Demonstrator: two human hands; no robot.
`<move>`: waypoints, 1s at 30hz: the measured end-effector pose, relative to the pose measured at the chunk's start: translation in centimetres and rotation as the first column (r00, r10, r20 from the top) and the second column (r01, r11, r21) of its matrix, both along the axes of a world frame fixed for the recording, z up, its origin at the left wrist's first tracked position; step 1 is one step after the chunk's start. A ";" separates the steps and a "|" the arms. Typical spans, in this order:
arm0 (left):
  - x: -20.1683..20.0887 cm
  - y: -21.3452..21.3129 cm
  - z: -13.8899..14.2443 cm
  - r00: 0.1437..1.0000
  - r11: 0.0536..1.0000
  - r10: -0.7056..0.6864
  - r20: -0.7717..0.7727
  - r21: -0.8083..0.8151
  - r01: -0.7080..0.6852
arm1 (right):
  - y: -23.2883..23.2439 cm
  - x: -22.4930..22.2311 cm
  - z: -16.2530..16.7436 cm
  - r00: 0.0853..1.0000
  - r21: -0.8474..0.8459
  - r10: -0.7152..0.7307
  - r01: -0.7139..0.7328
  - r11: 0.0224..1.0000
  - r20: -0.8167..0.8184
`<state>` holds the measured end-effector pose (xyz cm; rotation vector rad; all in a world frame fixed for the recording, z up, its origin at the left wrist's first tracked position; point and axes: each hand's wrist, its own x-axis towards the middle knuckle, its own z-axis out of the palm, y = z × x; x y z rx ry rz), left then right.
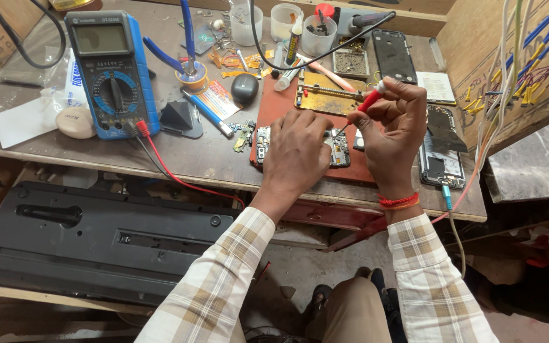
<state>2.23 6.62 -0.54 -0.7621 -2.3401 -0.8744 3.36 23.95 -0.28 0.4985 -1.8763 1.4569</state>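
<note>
From my remote seat, much of the opened phone board (pixel 337 147) is hidden: my left hand (pixel 297 149) lies flat over it, fingers together pressing it down on the red mat (pixel 274 105) near the bench (pixel 211 162) front edge, so I can only make out its ends at 3 and 9 o'clock of the hand. My right hand (pixel 394 121) pinches a red-handled screwdriver (pixel 368 100) between thumb and fingers; its tip, at 8 o'clock of the hand, is too fine to see where it lands. A dark phone (pixel 441 166) at 3 o'clock is partly covered by that wrist. At 10 o'clock stands a blue multimeter (pixel 110 73), with a white plastic packet (pixel 71 79) half tucked behind it, a small colourful printed card (pixel 218 98) beside a blue pen, and an oval beige piece (pixel 75 122) at its lower left.
</note>
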 end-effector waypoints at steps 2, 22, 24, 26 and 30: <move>0.0 0.1 -0.1 1.000 1.000 0.003 -0.004 0.012 -0.003 | 0.1 0.1 0.0 0.999 -0.050 0.035 -0.033 0.998 0.034; 0.0 0.1 -0.1 1.000 1.000 0.008 0.001 0.016 -0.008 | 0.1 0.2 -0.1 1.000 0.059 0.015 -0.015 0.998 0.003; 0.0 0.1 -0.1 1.000 1.000 0.006 0.007 0.012 -0.006 | 0.0 0.2 -0.2 0.998 0.013 0.067 -0.068 0.998 0.012; -0.1 0.1 -0.1 1.000 1.000 0.005 0.002 0.015 -0.005 | 0.0 0.1 -0.3 0.998 0.034 0.065 -0.065 0.997 -0.017; 0.0 0.2 -0.2 1.000 1.000 0.007 0.009 0.011 -0.007 | 0.2 0.0 -0.3 1.000 0.050 0.008 -0.008 0.999 -0.001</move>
